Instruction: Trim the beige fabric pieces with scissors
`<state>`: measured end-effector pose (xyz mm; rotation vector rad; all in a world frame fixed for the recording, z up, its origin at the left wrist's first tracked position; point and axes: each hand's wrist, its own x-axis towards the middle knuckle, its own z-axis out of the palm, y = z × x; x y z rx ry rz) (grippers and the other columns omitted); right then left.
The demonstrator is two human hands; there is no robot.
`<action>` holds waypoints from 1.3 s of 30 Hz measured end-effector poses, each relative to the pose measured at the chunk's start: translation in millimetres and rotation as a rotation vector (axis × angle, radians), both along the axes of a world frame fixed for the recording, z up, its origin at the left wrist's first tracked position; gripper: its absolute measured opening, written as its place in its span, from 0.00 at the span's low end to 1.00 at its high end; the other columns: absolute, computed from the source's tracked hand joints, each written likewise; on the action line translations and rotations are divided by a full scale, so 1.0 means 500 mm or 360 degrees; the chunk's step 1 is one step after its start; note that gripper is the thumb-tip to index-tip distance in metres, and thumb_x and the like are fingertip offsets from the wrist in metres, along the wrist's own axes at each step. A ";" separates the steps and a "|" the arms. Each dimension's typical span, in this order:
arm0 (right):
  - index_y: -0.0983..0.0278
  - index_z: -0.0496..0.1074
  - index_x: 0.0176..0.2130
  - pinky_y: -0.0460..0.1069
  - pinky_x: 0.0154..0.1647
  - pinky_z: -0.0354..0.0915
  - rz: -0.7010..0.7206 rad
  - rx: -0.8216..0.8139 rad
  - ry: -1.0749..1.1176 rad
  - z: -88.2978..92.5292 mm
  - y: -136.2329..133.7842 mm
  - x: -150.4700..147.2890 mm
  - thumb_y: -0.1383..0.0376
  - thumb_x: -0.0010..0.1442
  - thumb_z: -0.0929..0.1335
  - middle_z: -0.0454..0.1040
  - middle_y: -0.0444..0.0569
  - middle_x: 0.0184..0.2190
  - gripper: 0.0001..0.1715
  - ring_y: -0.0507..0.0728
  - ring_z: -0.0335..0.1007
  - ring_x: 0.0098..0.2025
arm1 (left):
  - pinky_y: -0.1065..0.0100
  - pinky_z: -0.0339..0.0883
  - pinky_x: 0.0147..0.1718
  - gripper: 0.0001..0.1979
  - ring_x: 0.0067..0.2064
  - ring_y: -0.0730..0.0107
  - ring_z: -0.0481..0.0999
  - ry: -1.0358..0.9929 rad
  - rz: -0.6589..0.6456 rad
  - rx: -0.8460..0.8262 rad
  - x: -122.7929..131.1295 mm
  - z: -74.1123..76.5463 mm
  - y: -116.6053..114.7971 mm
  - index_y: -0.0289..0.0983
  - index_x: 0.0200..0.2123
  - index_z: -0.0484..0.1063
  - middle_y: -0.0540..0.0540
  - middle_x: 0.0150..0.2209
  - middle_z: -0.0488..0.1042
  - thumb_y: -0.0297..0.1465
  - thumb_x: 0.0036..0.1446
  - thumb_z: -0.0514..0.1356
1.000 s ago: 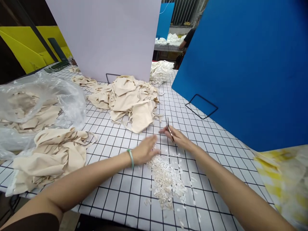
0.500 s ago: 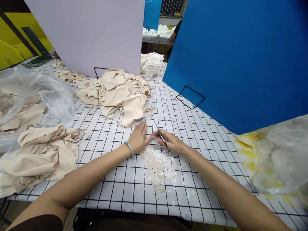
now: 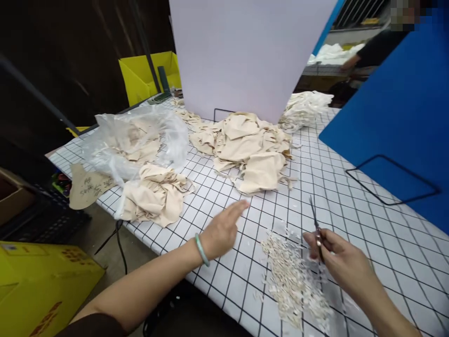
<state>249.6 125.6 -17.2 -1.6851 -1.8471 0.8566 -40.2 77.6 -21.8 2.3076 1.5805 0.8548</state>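
Note:
My right hand is closed around a small pair of thread snips, whose blades point up and away from me. It hovers at the right edge of a heap of small white cut label scraps on the grid-patterned tablecloth. My left hand, with a green bangle on its wrist, is held out with fingers stretched, holding nothing, left of the scraps. It points toward a pile of cream cloth pieces. A second cream pile lies near the table's left edge.
A clear plastic bag with more cream cloth sits at the left. A white board and a blue board stand on wire stands behind. White cloth lies beyond. A yellow box is on the floor. Another person works far back.
My head has turned left, so the table's left edge and floor show. My hands have parted: the left moved away from the scraps toward the cloth, the right lifted the snips.

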 end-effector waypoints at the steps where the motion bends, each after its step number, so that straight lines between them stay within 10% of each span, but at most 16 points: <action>1: 0.59 0.70 0.28 0.50 0.25 0.66 0.0078 -0.0083 0.0042 0.007 -0.004 -0.031 0.43 0.59 0.65 0.76 0.48 0.22 0.24 0.59 0.74 0.26 | 0.58 0.69 0.60 0.33 0.63 0.62 0.68 0.0201 0.0186 -0.0031 -0.040 0.001 0.000 0.33 0.64 0.59 0.38 0.65 0.65 0.16 0.54 0.49; 6: 0.58 0.70 0.40 0.56 0.37 0.70 0.0435 -0.0161 0.0012 0.044 -0.022 -0.191 0.45 0.59 0.67 0.79 0.51 0.38 0.21 0.64 0.76 0.40 | 0.37 0.56 0.59 0.17 0.59 0.41 0.64 0.0609 0.0789 -0.0188 -0.221 0.013 0.051 0.31 0.48 0.75 0.30 0.55 0.70 0.20 0.55 0.55; 11: 0.57 0.68 0.40 0.57 0.44 0.68 0.0826 0.0058 0.0078 0.045 -0.045 -0.282 0.50 0.57 0.72 0.76 0.49 0.38 0.18 0.62 0.73 0.42 | 0.42 0.59 0.53 0.13 0.54 0.43 0.67 0.0620 0.0814 -0.0343 -0.312 0.029 0.090 0.33 0.32 0.78 0.32 0.43 0.74 0.18 0.55 0.54; 15: 0.57 0.66 0.39 0.56 0.44 0.68 0.0663 -0.0089 0.0347 0.027 -0.048 -0.296 0.49 0.58 0.71 0.77 0.49 0.40 0.19 0.61 0.72 0.42 | 0.49 0.63 0.49 0.08 0.49 0.48 0.70 0.0475 0.0730 -0.0398 -0.354 0.046 0.088 0.34 0.26 0.76 0.37 0.40 0.74 0.19 0.51 0.59; 22: 0.57 0.64 0.41 0.58 0.50 0.67 0.0343 -0.0233 0.0944 0.021 -0.012 -0.344 0.47 0.54 0.74 0.75 0.51 0.47 0.25 0.61 0.71 0.49 | 0.66 0.70 0.35 0.12 0.33 0.68 0.74 -0.0161 0.0657 -0.0138 -0.324 0.178 0.108 0.35 0.31 0.71 0.45 0.30 0.74 0.30 0.65 0.52; 26: 0.56 0.63 0.41 0.58 0.53 0.66 0.0373 -0.0033 0.1232 0.053 0.000 -0.392 0.53 0.51 0.76 0.73 0.49 0.49 0.25 0.60 0.70 0.51 | 0.69 0.69 0.31 0.13 0.31 0.72 0.73 -0.0974 0.0248 0.0140 -0.244 0.257 0.066 0.36 0.35 0.69 0.47 0.30 0.71 0.35 0.68 0.50; 29: 0.56 0.62 0.40 0.58 0.55 0.65 0.0399 0.0037 0.1305 0.057 -0.002 -0.394 0.55 0.52 0.76 0.73 0.48 0.48 0.23 0.59 0.70 0.52 | 0.66 0.69 0.34 0.10 0.34 0.69 0.72 -0.0663 0.0230 0.0089 -0.228 0.221 0.010 0.37 0.32 0.69 0.47 0.31 0.71 0.34 0.65 0.56; 34: 0.58 0.64 0.38 0.59 0.51 0.66 0.0256 -0.0090 0.0974 0.019 -0.018 -0.358 0.54 0.52 0.76 0.74 0.49 0.44 0.22 0.58 0.70 0.44 | 0.55 0.70 0.43 0.04 0.43 0.57 0.71 0.0137 0.0415 -0.0138 -0.235 0.059 -0.052 0.36 0.37 0.72 0.42 0.39 0.72 0.29 0.58 0.59; 39: 0.58 0.65 0.40 0.58 0.50 0.67 0.0310 -0.0167 0.0886 0.006 -0.030 -0.375 0.52 0.50 0.76 0.75 0.49 0.45 0.24 0.58 0.70 0.43 | 0.49 0.67 0.50 0.16 0.52 0.49 0.69 0.0205 0.0289 -0.0164 -0.216 0.013 0.012 0.38 0.41 0.77 0.38 0.49 0.71 0.18 0.50 0.59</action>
